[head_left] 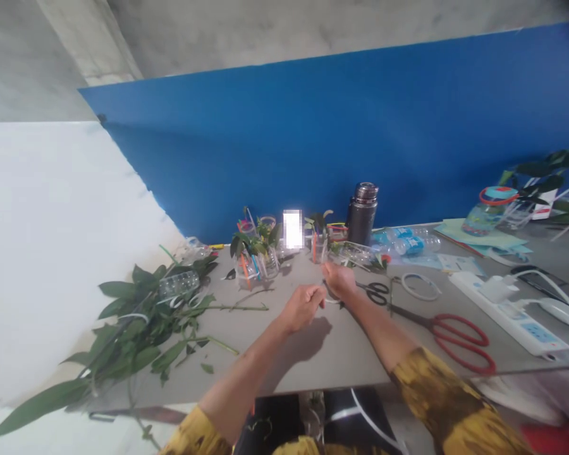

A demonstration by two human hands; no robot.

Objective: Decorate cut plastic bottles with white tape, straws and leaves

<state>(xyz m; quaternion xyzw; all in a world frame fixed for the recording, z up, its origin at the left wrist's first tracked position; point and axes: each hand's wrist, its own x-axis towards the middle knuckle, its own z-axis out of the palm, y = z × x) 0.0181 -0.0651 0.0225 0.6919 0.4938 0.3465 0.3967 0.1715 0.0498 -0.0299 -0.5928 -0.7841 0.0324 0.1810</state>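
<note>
My left hand (301, 308) and my right hand (339, 281) are close together above the middle of a grey table (284, 360). Their fingers pinch a thin white plastic strip (332, 301), which is small and partly hidden by my fingertips. To the right of my right hand lie black-handled scissors (377, 292). Larger red-handled scissors (459, 344) rest beyond my right forearm. A pile of long-leaved green stems (142, 328) spreads to the left of my left hand, with a cut plastic bottle (179, 284) on it.
Along the back stand small clear cups holding leaves (258, 262), a dark steel thermos (361, 213) and plastic water bottles (408, 243). A white power strip (507, 313) and a white coil (420, 286) lie at the right. A blue backdrop (332, 139) rises behind the table.
</note>
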